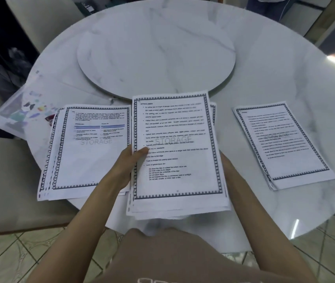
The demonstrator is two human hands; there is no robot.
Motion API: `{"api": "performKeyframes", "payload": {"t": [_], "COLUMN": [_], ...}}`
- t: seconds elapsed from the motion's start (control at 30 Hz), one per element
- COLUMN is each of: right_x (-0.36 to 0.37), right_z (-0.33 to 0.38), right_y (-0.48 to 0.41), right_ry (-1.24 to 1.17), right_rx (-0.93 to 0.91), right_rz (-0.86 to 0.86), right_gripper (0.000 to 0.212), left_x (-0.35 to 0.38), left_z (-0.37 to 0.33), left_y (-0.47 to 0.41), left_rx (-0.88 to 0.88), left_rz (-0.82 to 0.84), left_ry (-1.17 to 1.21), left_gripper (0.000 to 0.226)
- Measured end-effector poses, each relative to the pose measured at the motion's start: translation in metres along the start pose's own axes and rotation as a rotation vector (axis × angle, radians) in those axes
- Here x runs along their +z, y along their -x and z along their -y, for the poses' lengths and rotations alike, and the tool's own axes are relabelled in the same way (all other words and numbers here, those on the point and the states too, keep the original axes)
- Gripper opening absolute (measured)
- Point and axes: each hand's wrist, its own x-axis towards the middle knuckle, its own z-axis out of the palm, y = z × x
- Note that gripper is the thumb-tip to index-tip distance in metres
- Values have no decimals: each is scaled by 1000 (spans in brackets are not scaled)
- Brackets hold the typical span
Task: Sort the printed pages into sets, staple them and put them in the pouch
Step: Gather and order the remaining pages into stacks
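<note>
Centrally, both hands are gripping a stack (179, 152) of printed pages over the counter's (254, 68) near edge: the left hand (129, 162) is pinching its left side, thumb on top, and the right hand (226, 163) is clasping its right side, mostly hidden. Two piles, a left pile (89, 152) and a right pile (282, 144), are lying alongside. A clear pouch (21, 107) is lying far left.

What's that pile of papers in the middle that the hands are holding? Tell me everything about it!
The middle stack is a loose pile of white printed pages, edges slightly uneven. The top page has a dark patterned border, bulleted black text and a faint grey "STORAGE" watermark. It sits at the near edge of the round marble table, between two other stacks. The left hand grips its left edge, thumb on top; the right hand is at its right edge, mostly hidden behind the paper.
</note>
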Motion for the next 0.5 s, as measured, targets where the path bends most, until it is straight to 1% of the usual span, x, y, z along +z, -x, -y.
{"api": "performKeyframes", "payload": {"t": [0.1, 0.17, 0.23, 0.27, 0.3, 0.33, 0.4, 0.43, 0.5], "right_x": [-12, -19, -22, -20, -18, -16, -16, -16, -14], "right_z": [-4, -8, -14, -15, -17, -17, -18, -19, -19], "right_y": [-2, -5, -7, -6, -5, -5, -7, -8, -8], "right_ry": [-46, 58, 153, 183, 212, 236, 290, 301, 301], "right_rx": [-43, -78, -107, -117, -123, -124, -132, -135, -143], "right_rz": [-47, -96, -160, -189, -217, -241, -279, -292, -306], "right_gripper": [36, 33, 28, 25, 22, 19, 17, 16, 10], "left_x": [-6, -5, -3, -3, -3, -4, -6, -7, -9], "left_z": [15, 22, 28, 29, 31, 31, 31, 30, 28], "left_y": [-6, -9, -12, -13, -14, -15, -14, -13, -13], "left_rx": [-30, -29, -41, -42, -32, -14, 44, 70, 109], "left_rz": [-73, -160, -242, -276, -295, -303, -308, -319, -355], "left_ry": [-183, -277, -310, -333, -358, -393, -428, -423, -415], "left_gripper": [37, 41, 53, 55, 52, 44, 21, 14, 14]}}
